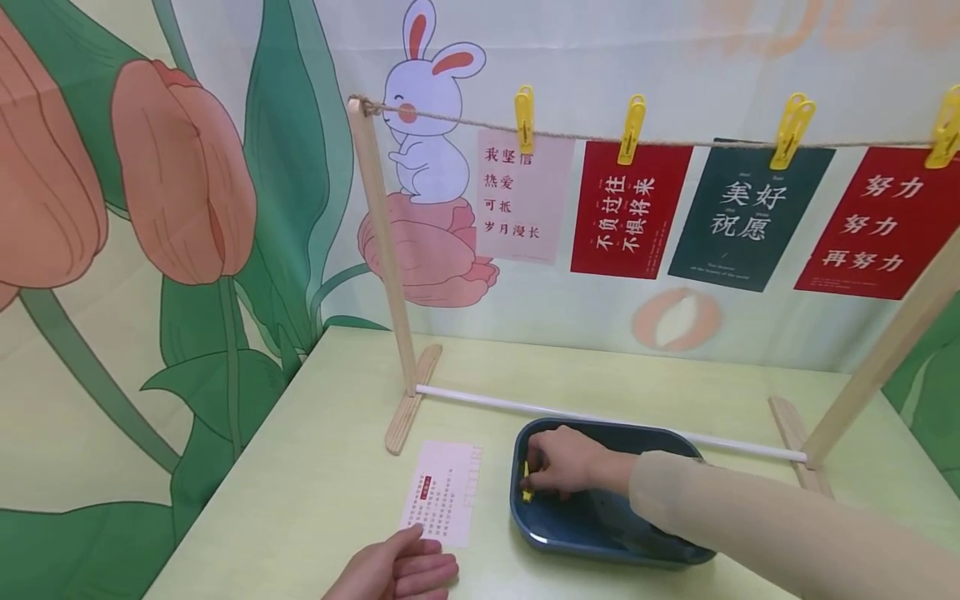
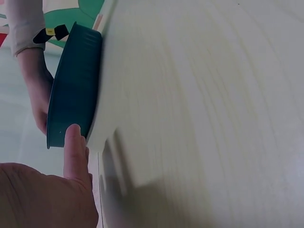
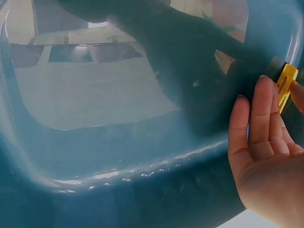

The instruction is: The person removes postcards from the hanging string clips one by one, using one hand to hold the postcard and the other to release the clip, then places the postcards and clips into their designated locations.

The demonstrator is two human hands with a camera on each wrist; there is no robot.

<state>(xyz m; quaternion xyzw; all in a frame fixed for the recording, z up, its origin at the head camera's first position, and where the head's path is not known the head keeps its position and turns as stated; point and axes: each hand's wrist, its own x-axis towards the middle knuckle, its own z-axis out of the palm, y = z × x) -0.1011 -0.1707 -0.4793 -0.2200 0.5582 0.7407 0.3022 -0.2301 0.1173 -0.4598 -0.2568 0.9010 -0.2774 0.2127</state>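
Note:
My right hand (image 1: 558,467) reaches into a dark blue tray (image 1: 600,533) on the pale green table and pinches a small yellow clothespin (image 1: 527,479) at the tray's left side. The right wrist view shows the yellow clothespin (image 3: 286,83) between my fingertips (image 3: 263,102) against the glossy tray floor (image 3: 118,142). My left hand (image 1: 397,571) rests relaxed on the table at the near edge, its fingertips touching the lower end of a pink printed card (image 1: 444,492). The left wrist view shows my left hand (image 2: 71,161) beside the tray's outer wall (image 2: 73,90).
A wooden rack (image 1: 382,250) with a twine line (image 1: 675,142) stands behind the tray. Several cards hang from it on yellow pegs (image 1: 524,117), among them a red card (image 1: 626,208). A white rod (image 1: 480,398) joins the rack's feet. A printed backdrop hangs behind.

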